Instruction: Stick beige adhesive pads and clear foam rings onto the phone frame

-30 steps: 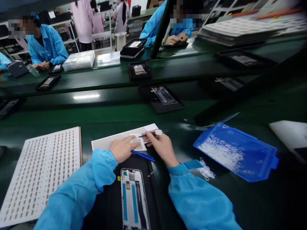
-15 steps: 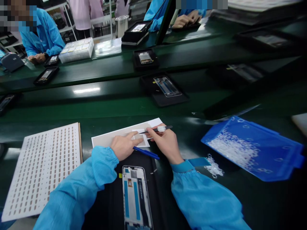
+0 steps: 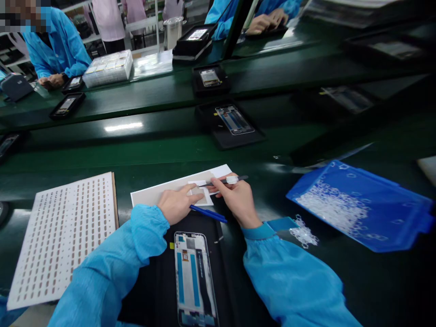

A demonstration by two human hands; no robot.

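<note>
My left hand [image 3: 177, 205] rests on a long white sheet [image 3: 153, 195], its forefinger stretched out and pressing a small white-framed square piece [image 3: 200, 194] flat. My right hand [image 3: 235, 200] pinches dark tweezers [image 3: 225, 181] wrapped with white tape, their tip over that small piece. A blue pen [image 3: 208, 213] lies under both hands. Close to me, an open phone frame [image 3: 194, 279] with blue strips lies in a black tray [image 3: 156, 286].
A white card of many small tan stickers [image 3: 64, 236] lies at left. A blue tray of tiny clear rings [image 3: 361, 204] sits at right, with loose rings [image 3: 302, 234] beside it. Black trays with phone frames [image 3: 233, 121] ride the belt beyond. Other people work at the far bench.
The view has tilted down slightly, so everything sits a little higher in the picture. Both hands stay on the white sheet with the tweezers over the small piece.
</note>
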